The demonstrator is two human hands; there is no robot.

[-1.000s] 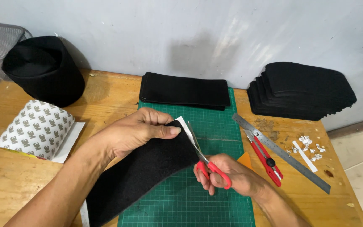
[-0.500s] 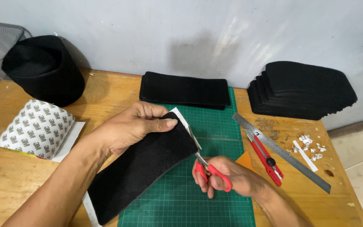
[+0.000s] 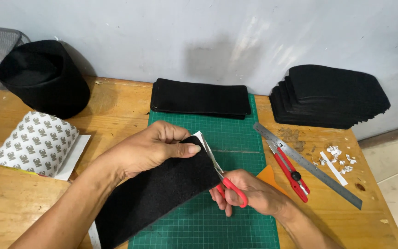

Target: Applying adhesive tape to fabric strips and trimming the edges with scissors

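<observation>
Nearest me, the right hand (image 3: 249, 193) is closed through the red handles of the scissors (image 3: 224, 177); the blades look nearly together at the end edge of the black felt strip (image 3: 162, 189).

The left hand (image 3: 150, 150) is clamped on the far end of that strip, thumb on top, fingers behind, holding it tilted above the green cutting mat (image 3: 236, 216). A white backing edge (image 3: 203, 140) shows just past the thumb, where the blades sit.

Judgement: step in hand is trimming the strip's short end. The next move seems to call for reopening the blades and feeding them along the edge with the strip held taut; a slack strip could give a ragged cut.

Right of the mat: red utility knife (image 3: 291, 173), steel ruler (image 3: 307, 163), white scraps (image 3: 337, 157).

Left: patterned adhesive sheet (image 3: 35, 143).

Far: flat pile of black strips (image 3: 199, 99), larger stack of black pieces (image 3: 332, 97), black felt roll (image 3: 42, 76).
</observation>
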